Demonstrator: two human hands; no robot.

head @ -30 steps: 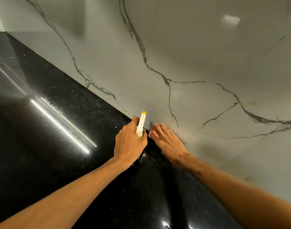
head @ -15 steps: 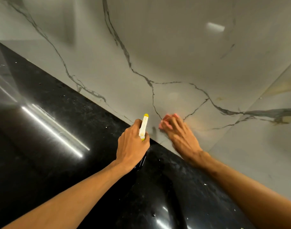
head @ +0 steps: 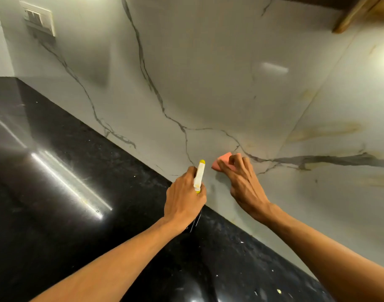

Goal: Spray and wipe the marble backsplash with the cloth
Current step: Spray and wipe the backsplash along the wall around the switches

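The marble backsplash [head: 208, 73] fills most of the view: pale grey-white polished stone crossed by thin dark veins, with 1 broad dark vein [head: 328, 160] running along the right side and faint yellowish stains beside it. A soft ceiling-light reflection shows on the stone at the upper right. A white switch plate [head: 37, 18] is set into the wall at the top left, and a wooden edge [head: 356, 14], of a shelf or a cabinet, juts in at the top right.

Below the stone runs a glossy black tabletop [head: 56, 192], speckled, dotted with small white crumbs near the bottom and carrying a long bright streak of reflected light on its left half.

The left hand [head: 183, 201] is wrapped around a spray bottle [head: 199, 176] just over the line where tabletop meets wall; the white nozzle with its yellow tip points up at the marble, and the dark body of the bottle is mostly hidden under the hand.

Just to its right, the right hand [head: 245, 186] has bent fingers gripping a pink cloth [head: 222, 161] and holding it against the backsplash, low on the wall near where several veins meet. Only a folded corner of the cloth shows past the fingertips.
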